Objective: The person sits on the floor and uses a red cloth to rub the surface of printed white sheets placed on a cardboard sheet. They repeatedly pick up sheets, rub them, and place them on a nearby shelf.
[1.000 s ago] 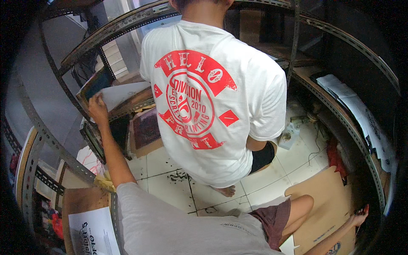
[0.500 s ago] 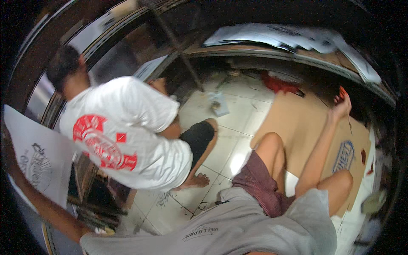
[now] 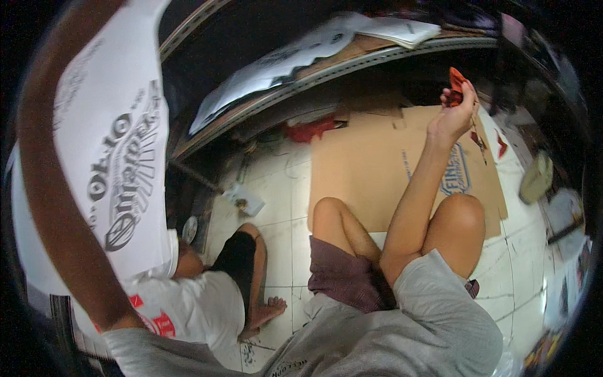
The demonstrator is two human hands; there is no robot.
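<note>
My right hand is raised over the far right of a brown cardboard sheet. Its fingers are closed on a small orange-and-dark thing, whose kind I cannot make out. My left arm reaches up along the left side, and its hand lies beyond the top edge. Beside that arm hangs a large white sheet with black printed lettering and drawings; whether my left hand holds it is hidden. Blue print shows on the cardboard, partly behind my right forearm.
A person in a white shirt sits at the lower left, partly covered by the sheet. Papers lie along a metal-edged shelf. Red cloth, a pale tray-like thing and an olive slipper-like thing are on the tiled floor.
The view has swung left. My left arm has gone up with the white sheet now higher beside it, covering much of the other person. My right hand still grips the orange-and-dark thing.
</note>
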